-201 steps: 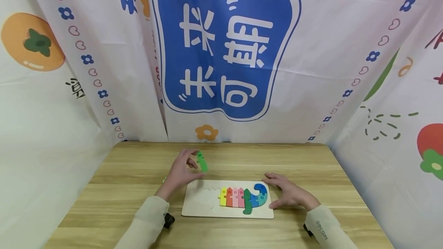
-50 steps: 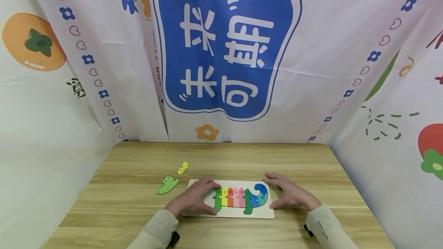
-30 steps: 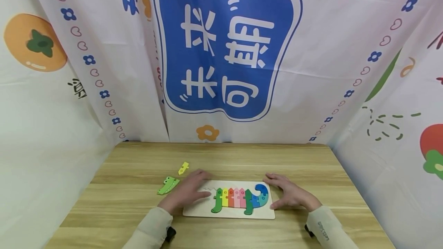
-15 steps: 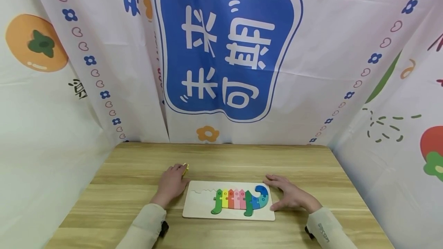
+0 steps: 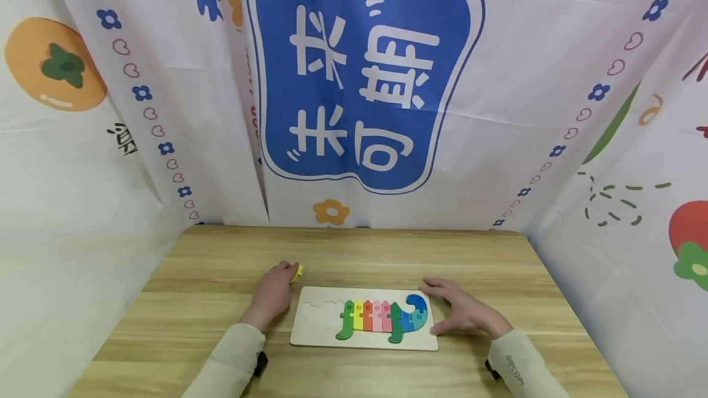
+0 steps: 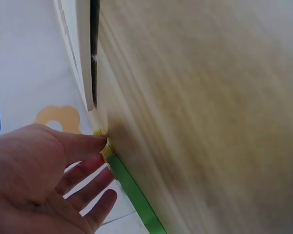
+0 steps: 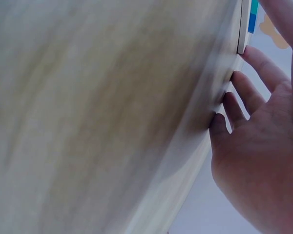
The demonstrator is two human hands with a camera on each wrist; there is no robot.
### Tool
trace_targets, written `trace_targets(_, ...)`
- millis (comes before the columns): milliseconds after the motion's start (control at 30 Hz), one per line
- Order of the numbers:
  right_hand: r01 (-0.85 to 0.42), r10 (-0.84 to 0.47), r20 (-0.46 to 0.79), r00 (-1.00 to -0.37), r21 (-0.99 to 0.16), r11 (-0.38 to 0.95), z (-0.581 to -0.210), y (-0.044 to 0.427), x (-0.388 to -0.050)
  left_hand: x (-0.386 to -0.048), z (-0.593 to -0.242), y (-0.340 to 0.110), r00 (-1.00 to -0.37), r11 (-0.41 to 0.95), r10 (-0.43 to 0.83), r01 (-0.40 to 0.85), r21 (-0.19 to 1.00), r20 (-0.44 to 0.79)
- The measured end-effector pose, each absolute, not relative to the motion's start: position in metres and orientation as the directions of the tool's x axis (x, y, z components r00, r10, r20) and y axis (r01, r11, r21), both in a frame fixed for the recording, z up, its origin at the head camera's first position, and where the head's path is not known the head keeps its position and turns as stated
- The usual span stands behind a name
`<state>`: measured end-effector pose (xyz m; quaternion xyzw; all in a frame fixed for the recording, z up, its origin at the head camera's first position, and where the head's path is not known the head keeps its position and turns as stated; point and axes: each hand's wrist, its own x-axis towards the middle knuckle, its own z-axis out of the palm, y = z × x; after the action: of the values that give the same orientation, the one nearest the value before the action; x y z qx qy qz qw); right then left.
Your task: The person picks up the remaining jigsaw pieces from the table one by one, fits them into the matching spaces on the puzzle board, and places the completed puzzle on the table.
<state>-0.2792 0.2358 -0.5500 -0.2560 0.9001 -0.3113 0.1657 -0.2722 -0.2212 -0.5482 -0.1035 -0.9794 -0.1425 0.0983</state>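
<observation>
My left hand [image 5: 272,293] pinches a yellow puzzle piece [image 5: 298,272] between thumb and fingertips, just beyond the puzzle board's far left corner. In the left wrist view, the green crocodile head piece [image 6: 136,197] lies on the table by the fingers; in the head view the hand hides it. The pale wooden puzzle board [image 5: 315,330] bears a row of joined pieces: a green leg piece [image 5: 346,321], yellow, orange and pink body pieces [image 5: 377,316], another green leg piece [image 5: 395,323] and a blue tail [image 5: 417,312]. My right hand [image 5: 464,309] rests at the board's right edge, fingers spread, touching it.
The wood-grain table [image 5: 354,379] ends at a printed white cloth [image 5: 453,207] behind it. Similar cloth stands at both sides. At the board's left end, a bare recess [image 5: 321,318] with a wavy upper outline shows.
The left hand has let go of the green leg piece on the board, moved left and away, and taken hold of the yellow piece. The right hand has stayed at the board's edge.
</observation>
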Motion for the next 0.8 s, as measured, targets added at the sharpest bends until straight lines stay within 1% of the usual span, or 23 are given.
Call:
trace_targets(200,-0.361,-0.567,-0.139,-0.812,-0.644,0.675,-0.549,0.236,-0.282,-0.276,-0.543,-0.222,-0.975,0.923,0.137,0.19,0.335,0.176)
trace_targets(433,-0.367,-0.567,-0.139,-0.812,-0.633,0.681,-0.549,0.236,-0.283,-0.277,-0.54,-0.221,-0.97,0.925,0.117,0.185,0.333,0.214)
trace_targets(633,-0.352,-0.554,-0.148,-0.82,-0.632,0.69,-0.547,0.237,-0.28,-0.273,-0.537,-0.218,-0.978,0.909,0.106,0.17,0.381,0.182)
trace_targets(800,-0.364,-0.561,-0.138,-0.816,-0.632,0.684,-0.548,0.236,-0.28,-0.272,-0.54,-0.219,-0.974,0.892,0.126,0.193,0.408,0.187)
